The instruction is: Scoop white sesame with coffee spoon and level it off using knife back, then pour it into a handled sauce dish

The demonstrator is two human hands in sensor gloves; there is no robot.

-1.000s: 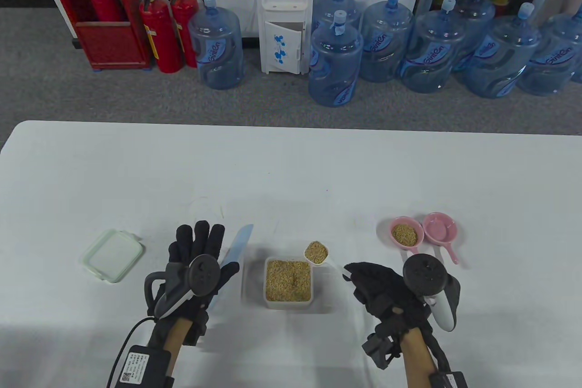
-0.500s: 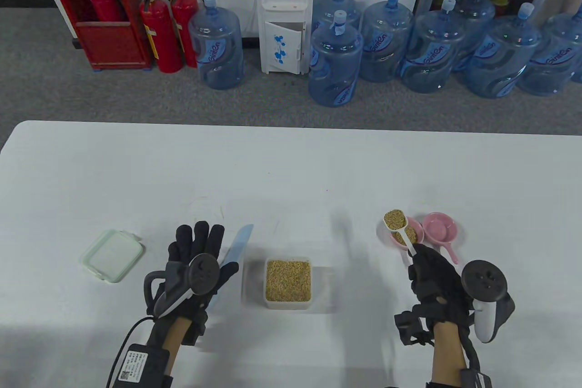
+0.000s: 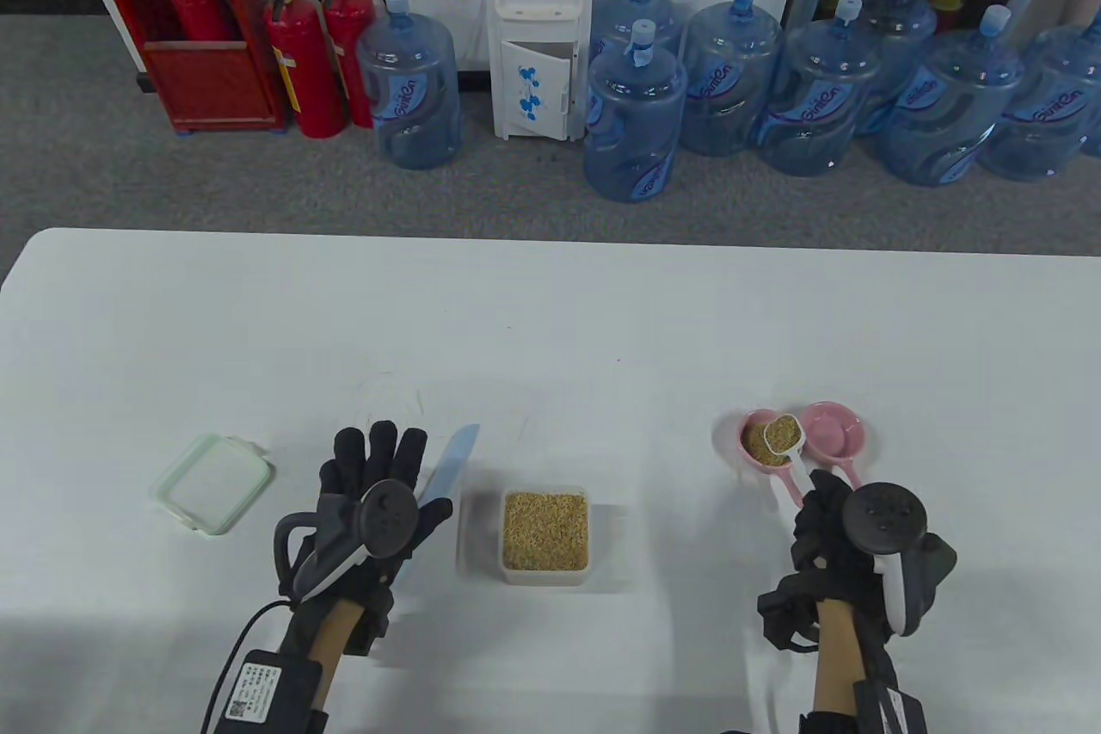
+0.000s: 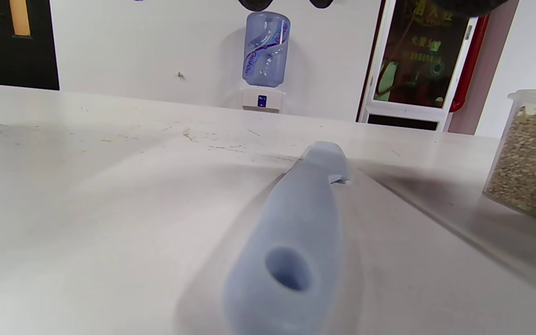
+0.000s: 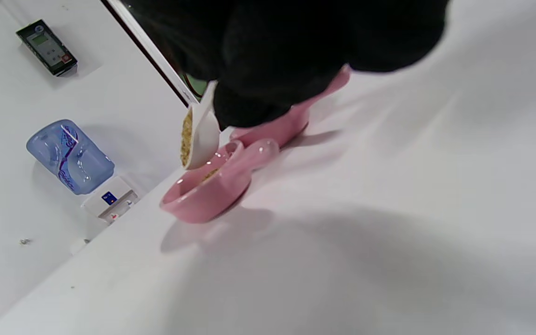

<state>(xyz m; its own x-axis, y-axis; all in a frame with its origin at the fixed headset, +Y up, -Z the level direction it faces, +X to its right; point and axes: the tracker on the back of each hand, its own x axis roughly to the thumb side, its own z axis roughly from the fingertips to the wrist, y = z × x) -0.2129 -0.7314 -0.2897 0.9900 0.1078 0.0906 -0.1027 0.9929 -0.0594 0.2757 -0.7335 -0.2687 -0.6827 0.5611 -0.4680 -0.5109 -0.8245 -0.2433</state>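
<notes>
1. Tipping sesame into the left handled sauce dish [image 3: 759, 443] is the step in hand: the right hand [image 3: 839, 532] grasps the coffee spoon [image 3: 784, 437] by its handle, the bowl rolled onto its side just above that dish, grains still in it.
2. Scooping and levelling look finished, judging by the spoon's place over the dish; what is left is emptying the spoon. The dish already holds sesame, while the second pink dish [image 3: 833, 429] just to its right looks empty.
3. The spoon's long axis runs from the near right, at the fingers, to the far left, bowl end over the dish.
4. The left hand [image 3: 372, 489] lies released, fingers straight, flat over the handle of the knife [image 3: 454, 454], which lies on the desk [image 3: 550, 321] pointing far and slightly right.
5. The sesame container [image 3: 545, 530] sits between the hands, its lid [image 3: 213, 482] at the left.
</notes>
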